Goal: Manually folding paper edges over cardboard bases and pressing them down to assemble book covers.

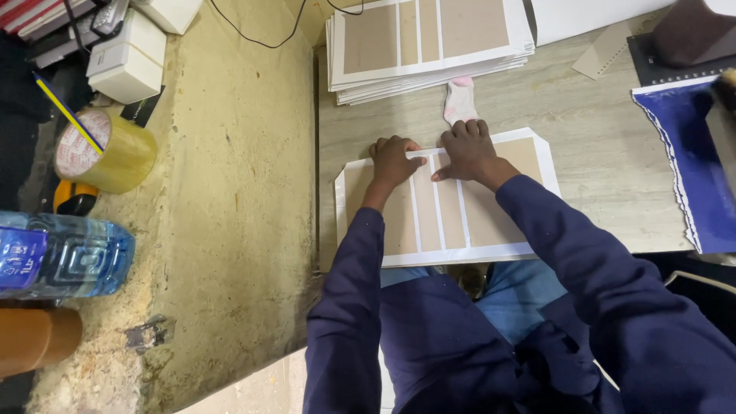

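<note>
Now, step in hand: both hands are pressing along the far edge of a white sheet with brown board panels [441, 222], which is lying flat at the counter's near edge; by my judgement a turned-over margin is being smoothed down there.
Left hand [392, 159]: curled, fingertips bearing down on the sheet's far-left edge, gripping nothing that I can see.
Right hand [469, 149]: knuckles bent, fingers pushing on the far edge just beside the left hand, thumb lying along a white strip between panels; not closed around anything.
Next move, as a judgement: it is calling for even pressure running along the margin so that no wrinkle is forming.
Small pink-and-white cloth [461, 100]: lying on the counter [606, 153] just beyond the right hand.
Stack of like sheets [429, 46]: sitting at the counter's far-left corner.
Blue material [690, 161]: hanging over the counter's right edge.
Containers: a water bottle [61, 253], off the counter at left, lying on its side, seemingly holding water; beyond it a tape roll [103, 149], its core empty apart from a yellow and blue stick lying across it.
</note>
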